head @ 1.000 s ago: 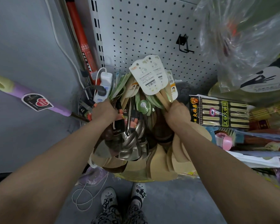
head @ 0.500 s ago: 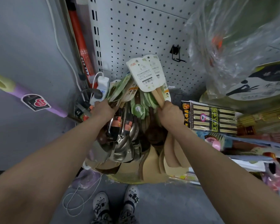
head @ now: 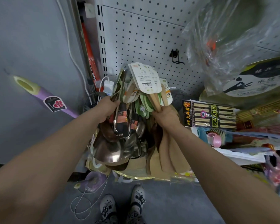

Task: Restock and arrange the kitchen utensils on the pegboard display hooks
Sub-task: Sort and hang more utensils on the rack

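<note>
The steel ladles point(head: 113, 151) carry a band reading, perhaps, "NG HAYU". The left hand point(head: 108, 109) grips their handles; the right hand point(head: 165, 117), at three o'clock, grasps the wooden spatulas point(head: 168, 156).

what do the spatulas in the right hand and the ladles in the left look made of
The spatulas look like bare wood or bamboo: pale tan, matte, no glare. The ladles look like polished steel: silvery bowls with bright mirror-like reflections.
</note>
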Available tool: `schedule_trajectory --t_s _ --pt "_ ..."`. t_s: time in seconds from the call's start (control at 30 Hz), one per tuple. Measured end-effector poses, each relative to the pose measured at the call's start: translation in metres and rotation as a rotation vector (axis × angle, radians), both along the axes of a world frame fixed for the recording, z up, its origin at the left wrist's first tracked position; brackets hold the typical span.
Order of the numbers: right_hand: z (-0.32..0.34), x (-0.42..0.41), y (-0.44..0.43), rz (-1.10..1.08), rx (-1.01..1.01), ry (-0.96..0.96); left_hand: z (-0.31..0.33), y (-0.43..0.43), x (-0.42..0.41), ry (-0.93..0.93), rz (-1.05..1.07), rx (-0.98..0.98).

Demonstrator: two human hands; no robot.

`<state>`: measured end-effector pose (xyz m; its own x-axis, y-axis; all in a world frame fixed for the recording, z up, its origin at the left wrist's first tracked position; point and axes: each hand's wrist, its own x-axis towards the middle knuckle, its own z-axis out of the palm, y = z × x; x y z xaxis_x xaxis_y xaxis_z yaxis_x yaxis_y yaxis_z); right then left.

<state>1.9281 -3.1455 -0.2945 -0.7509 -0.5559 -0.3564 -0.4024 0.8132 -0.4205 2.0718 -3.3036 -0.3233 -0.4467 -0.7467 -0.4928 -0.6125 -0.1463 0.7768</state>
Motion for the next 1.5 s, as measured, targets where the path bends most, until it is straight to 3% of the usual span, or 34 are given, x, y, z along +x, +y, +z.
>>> schedule_trajectory --t_s 0.27,0.53,0.67,0.97,1.2,1.5 --pt "0.024 0.012 0.039 -0.125 -0.098 -0.129 0.032 0.03 -0.006 0.036 -0.068 0.052" --pt "0.047 0.007 0.125 -0.257 -0.16 -0.08 0.047 0.112 -0.033 0.04 -0.181 0.083" --pt "0.054 0.001 0.17 -0.253 -0.084 -0.041 0.059 0.154 -0.045 0.043 -0.186 0.096" --pt "0.075 -0.023 0.349 -0.401 -0.118 -0.098 0.078 0.315 -0.088 0.029 -0.338 0.134" --pt "0.098 -0.037 0.507 -0.528 -0.107 0.035 0.097 0.463 -0.145 0.044 -0.555 0.088" --pt "0.129 -0.046 0.694 -0.866 -0.176 0.041 0.104 0.636 -0.227 0.078 -0.873 0.102"
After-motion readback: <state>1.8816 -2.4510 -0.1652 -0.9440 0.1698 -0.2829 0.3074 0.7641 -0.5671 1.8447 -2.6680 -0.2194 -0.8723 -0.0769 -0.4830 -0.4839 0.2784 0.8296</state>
